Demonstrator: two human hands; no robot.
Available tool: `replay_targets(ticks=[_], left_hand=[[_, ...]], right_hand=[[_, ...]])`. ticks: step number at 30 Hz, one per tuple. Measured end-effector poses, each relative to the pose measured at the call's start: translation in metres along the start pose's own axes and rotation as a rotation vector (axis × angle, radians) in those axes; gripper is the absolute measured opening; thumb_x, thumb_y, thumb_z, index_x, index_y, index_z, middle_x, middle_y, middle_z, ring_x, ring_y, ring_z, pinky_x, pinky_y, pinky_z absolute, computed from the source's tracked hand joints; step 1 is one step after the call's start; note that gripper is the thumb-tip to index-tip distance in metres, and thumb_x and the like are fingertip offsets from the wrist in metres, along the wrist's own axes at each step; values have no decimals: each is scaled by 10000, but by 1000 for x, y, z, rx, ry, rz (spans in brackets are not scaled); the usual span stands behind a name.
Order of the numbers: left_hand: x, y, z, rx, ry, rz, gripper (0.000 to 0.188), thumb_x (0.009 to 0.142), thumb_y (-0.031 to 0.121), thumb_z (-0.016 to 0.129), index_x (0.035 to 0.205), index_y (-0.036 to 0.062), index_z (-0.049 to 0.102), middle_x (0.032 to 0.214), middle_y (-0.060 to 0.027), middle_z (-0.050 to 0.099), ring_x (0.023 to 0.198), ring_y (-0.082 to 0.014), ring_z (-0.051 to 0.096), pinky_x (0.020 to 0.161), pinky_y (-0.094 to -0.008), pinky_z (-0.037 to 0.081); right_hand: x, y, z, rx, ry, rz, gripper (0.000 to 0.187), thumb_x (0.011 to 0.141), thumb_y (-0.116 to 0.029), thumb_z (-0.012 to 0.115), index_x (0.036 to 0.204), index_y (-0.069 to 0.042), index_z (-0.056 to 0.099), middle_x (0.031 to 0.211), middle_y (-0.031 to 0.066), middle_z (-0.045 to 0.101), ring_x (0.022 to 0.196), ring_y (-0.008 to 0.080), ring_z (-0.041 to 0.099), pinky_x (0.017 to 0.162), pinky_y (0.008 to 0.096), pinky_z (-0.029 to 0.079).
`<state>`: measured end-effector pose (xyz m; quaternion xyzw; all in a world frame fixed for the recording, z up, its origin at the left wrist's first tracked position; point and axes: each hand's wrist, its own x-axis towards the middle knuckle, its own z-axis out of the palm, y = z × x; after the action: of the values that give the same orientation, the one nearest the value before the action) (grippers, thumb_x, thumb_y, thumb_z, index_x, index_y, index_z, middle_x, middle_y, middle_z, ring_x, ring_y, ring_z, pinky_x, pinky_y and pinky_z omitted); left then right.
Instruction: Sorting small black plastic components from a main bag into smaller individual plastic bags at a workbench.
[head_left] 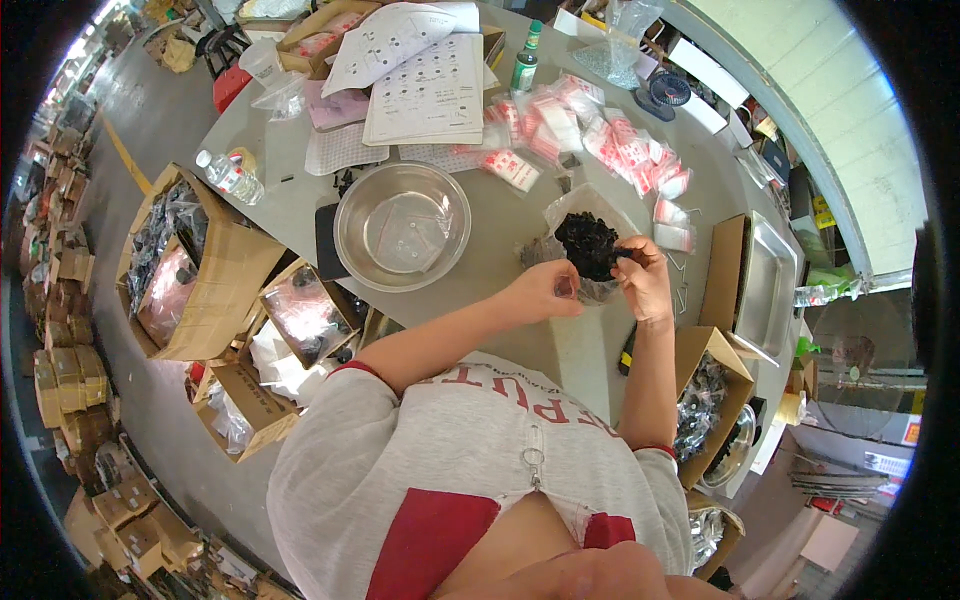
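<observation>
A heap of small black parts (587, 240) lies in a clear plastic bag (622, 208) on the table before me. My right hand (645, 283) is at the heap's right edge, thumb and fingers pinched on a small black part. My left hand (546, 291) is curled at the heap's near left, fingertips close to the thumb; whatever is between them is too small to make out. Another crumpled clear bag (538, 250) sits just beyond the left hand. Left of my hands, a round steel bowl (350, 245) holds flat clear plastic bags.
Packets with red print (625, 150) are scattered beyond the heap. Paper sheets (425, 95), a green bottle (525, 60) and a water bottle (232, 178) stand or lie farther off. Cardboard boxes (225, 285) crowd the left side; an open box (735, 375) and a steel tray (770, 290) are right.
</observation>
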<state>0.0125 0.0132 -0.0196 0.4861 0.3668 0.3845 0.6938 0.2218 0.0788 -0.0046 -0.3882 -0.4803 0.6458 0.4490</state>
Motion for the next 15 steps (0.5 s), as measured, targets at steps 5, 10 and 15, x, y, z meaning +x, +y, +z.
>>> replay_targets(ticks=[5, 10, 15], left_hand=[[13, -6, 4, 137, -14, 58, 285, 740, 137, 744, 894, 31, 529, 800, -10, 535, 749, -90, 499, 670, -242, 416], [9, 1, 6, 139, -6, 1, 294, 741, 130, 752, 903, 31, 527, 791, -3, 531, 741, -87, 499, 667, -241, 416], [10, -14, 4, 58, -12, -2, 300, 740, 131, 759, 901, 38, 524, 790, 2, 526, 740, -84, 495, 674, -237, 416]], right_hand=[[-6, -4, 10, 205, 4, 74, 160, 806, 23, 610, 953, -32, 582, 927, 49, 613, 661, 94, 550, 654, 249, 529], [0, 9, -1, 103, 118, 77, 160, 815, 18, 620, 962, -13, 565, 864, 61, 589, 668, 131, 586, 632, 263, 525], [-3, -2, 11, 173, 218, 122, 135, 818, 36, 617, 928, -12, 555, 787, 54, 570, 682, 152, 606, 647, 266, 527]])
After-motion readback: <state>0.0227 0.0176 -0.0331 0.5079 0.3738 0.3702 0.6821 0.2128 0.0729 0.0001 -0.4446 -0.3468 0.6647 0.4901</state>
